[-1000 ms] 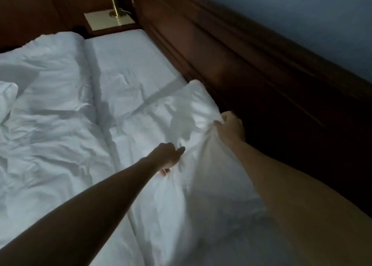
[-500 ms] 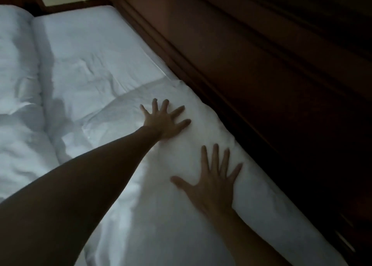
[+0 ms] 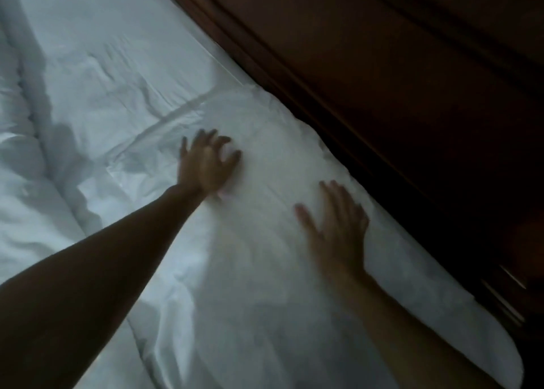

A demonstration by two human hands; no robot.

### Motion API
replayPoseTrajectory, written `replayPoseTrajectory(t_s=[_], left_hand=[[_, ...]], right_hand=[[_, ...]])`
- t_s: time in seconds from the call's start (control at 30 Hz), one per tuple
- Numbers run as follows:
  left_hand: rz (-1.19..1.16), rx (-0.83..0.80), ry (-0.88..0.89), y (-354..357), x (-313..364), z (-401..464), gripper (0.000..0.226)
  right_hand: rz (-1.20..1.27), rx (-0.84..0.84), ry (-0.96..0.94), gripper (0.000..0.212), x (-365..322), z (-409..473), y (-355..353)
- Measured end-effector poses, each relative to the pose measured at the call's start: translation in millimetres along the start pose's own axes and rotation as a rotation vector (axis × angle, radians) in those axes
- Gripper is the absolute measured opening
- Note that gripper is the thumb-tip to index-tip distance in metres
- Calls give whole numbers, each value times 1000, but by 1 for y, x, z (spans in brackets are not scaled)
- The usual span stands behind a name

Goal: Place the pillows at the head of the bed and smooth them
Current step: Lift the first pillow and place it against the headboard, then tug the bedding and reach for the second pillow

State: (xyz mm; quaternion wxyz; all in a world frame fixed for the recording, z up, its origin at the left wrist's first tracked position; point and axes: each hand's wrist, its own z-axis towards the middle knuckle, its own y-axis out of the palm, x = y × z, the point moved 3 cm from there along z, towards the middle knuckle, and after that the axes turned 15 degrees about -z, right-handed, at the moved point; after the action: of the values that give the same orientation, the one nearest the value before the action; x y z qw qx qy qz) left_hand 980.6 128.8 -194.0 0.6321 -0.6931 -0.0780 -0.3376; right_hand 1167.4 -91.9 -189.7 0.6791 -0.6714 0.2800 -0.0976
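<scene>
Both grips wide, left hand (image 3: 206,164) and right hand (image 3: 338,229) flat on unlabelled white pillow (image 3: 279,159).

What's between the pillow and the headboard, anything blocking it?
Nothing visible. The white fabric pillow already lies along the dark wooden headboard, its long edge against the board. Both hands rest flat on top of it with fingers spread: left hand nearer the pillow's far end, right hand nearer the headboard side.

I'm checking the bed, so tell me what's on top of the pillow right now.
Both hands lie on the pillow: the left hand with fingers curled, the right hand flat and spread. Nothing else is on it. What the palms cover cannot be seen.
</scene>
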Motion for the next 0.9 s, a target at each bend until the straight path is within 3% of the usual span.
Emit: replayPoseTrajectory(t_s=[0.03, 0.1, 0.2, 0.3, 0.4, 0.5, 0.73, 0.83, 0.9], left_hand=[[-12, 158, -85, -14, -13, -14, 61], [-131, 295, -476, -33, -45, -51, 72], [-469, 169, -1012, -30, -71, -100, 119], [-881, 56, -1216, -7, -75, -112, 139], [-1090, 112, -1134, 15, -64, -101, 126], [-1113, 130, -1032, 24, -46, -89, 103], [-1164, 152, -913, 20, -45, -67, 80], [-1159, 112, -926, 17, -50, -67, 82], [-1023, 23, -937, 8, -51, -74, 78]], right_hand=[[11, 34, 53, 96, 10, 11, -7], [-59, 3, 126, 87, 25, 41, -16], [-113, -145, 187, 85, 36, 75, -16], [-2, -274, 263, 91, 35, 86, -7], [157, -217, 276, 65, 28, 88, -7], [201, -102, 251, 38, 19, 96, -17], [160, 70, 150, 41, 3, 120, -50], [130, -18, 160, 43, 7, 122, -44], [114, -119, 197, 48, 15, 117, -37]])
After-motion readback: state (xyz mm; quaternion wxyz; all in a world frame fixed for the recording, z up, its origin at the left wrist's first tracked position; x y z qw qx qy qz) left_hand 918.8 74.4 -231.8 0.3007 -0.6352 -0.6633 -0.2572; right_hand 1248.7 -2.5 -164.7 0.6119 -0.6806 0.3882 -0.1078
